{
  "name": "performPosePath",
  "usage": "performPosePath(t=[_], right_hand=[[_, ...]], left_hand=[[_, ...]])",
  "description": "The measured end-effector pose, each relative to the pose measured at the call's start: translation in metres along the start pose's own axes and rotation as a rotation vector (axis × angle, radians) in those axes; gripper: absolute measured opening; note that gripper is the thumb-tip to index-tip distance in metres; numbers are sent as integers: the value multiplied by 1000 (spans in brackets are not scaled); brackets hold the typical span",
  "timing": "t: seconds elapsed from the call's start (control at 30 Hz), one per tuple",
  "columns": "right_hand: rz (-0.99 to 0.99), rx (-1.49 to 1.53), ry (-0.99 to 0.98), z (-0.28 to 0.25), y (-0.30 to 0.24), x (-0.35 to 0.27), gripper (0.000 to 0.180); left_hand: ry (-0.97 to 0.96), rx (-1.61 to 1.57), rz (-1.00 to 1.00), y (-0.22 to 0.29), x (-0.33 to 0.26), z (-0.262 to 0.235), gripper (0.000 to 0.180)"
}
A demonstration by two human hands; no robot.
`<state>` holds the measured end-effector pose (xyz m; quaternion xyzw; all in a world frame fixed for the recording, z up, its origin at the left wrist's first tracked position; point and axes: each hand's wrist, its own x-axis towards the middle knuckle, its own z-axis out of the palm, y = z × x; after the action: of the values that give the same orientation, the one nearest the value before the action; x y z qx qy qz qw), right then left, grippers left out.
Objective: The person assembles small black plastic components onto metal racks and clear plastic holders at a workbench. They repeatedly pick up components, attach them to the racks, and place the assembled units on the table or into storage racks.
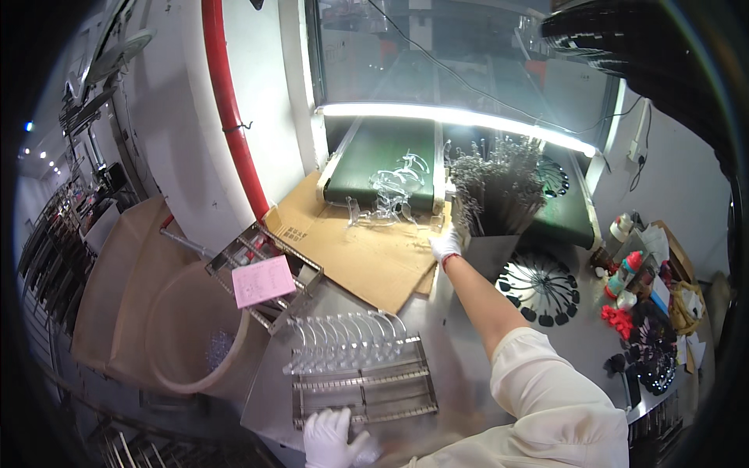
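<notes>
My right hand (445,246), in a white glove, reaches far forward to the end of the green conveyor belt (382,148). Its fingers are bent at the edge of the cardboard sheet (367,253), close to a pile of clear plastic parts (394,191) at the belt's end; whether it grips anything cannot be told. My left hand (331,438), also gloved, rests with fingers spread on the front edge of a metal wire rack (367,390). A row of clear curved plastic pieces (343,339) stands upright in that rack.
A second metal rack with a pink paper slip (263,281) sits to the left. A metal bin of thin dark sticks (499,195) stands beside the belt. Black radial parts (540,287) lie to the right. Bottles and red items (624,296) crowd the right edge. A bag-lined tub (183,327) sits at lower left.
</notes>
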<state>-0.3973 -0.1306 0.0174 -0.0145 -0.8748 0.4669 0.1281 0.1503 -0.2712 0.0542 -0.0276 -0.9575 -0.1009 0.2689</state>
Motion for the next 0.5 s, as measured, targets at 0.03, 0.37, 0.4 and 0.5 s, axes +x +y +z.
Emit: performPosePath(t=[0.03, 0.37, 0.4, 0.5], right_hand=[[55, 134, 54, 22, 2, 17, 83], [-87, 457, -50, 10, -13, -35, 16], [-128, 536, -77, -13, -18, -68, 15], [20, 528, -308, -123, -94, -193, 18]], left_hand=[[23, 35, 51, -6, -5, 5, 47], [-144, -266, -81, -11, -13, 13, 40], [-110, -295, -108, -10, -5, 5, 43], [-95, -639, -395, -15, 28, -11, 50]])
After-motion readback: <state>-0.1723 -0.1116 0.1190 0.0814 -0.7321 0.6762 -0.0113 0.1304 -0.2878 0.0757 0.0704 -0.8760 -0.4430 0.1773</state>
